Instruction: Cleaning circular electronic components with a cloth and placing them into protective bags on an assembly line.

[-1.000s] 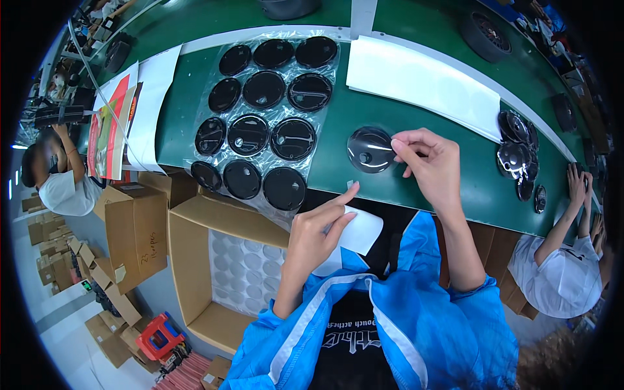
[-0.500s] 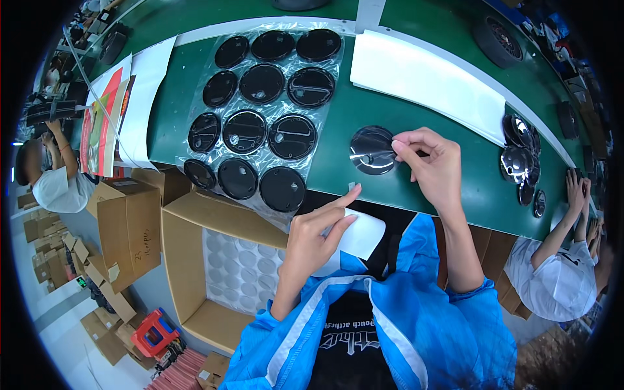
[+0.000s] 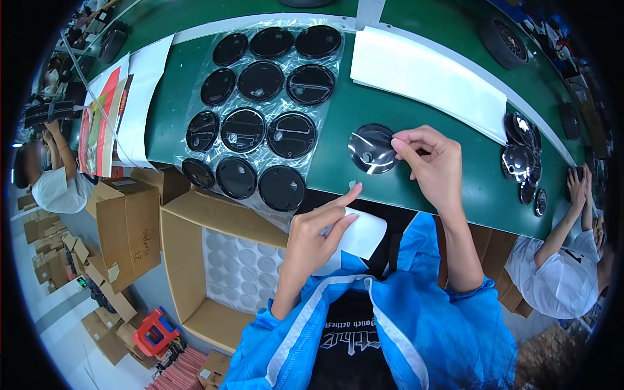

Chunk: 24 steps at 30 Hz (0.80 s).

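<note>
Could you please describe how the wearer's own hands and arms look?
The left hand and right hand wear no gloves, and I see no rings or watch. Both forearms are bare up to plain bright-blue jacket sleeves, which stop short of the wrists.

Your green bench [image 3: 481, 179] carries clear plastic film [image 3: 277, 106] bearing black discs [image 3: 260, 79], white sheets [image 3: 422, 75] near its far edge, and glossy black pieces [image 3: 518, 162] rightward.
</note>
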{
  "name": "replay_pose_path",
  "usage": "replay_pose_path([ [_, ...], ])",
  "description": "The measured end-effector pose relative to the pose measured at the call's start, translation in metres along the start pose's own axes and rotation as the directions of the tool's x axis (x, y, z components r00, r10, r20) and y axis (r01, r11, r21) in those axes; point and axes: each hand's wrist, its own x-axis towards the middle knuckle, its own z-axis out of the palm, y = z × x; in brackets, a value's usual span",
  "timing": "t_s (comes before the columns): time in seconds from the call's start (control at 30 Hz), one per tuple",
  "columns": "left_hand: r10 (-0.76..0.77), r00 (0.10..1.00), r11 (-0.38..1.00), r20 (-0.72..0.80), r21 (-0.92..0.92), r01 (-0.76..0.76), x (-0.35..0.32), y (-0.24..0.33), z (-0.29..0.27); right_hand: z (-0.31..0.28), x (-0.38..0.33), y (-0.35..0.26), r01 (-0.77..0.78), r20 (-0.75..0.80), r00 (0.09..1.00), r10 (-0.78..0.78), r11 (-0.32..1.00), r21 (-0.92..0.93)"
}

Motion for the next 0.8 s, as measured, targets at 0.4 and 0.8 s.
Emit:
replay_pose_path([
  [0.4,0.054,0.998,0.996,-0.031,-0.068,-0.056,-0.002,-0.005,0.001,-0.047,-0.043,-0.022,0.333,0.152,0.911,-0.384,0.464,-0.821],
  [0.8,-0.45,0.88,0.773,0.149,-0.428,0.468,-0.065,-0.062,0.013,-0.007,-0.016,-0.053,0.543,0.26,0.837,-0.481,0.673,-0.503],
])
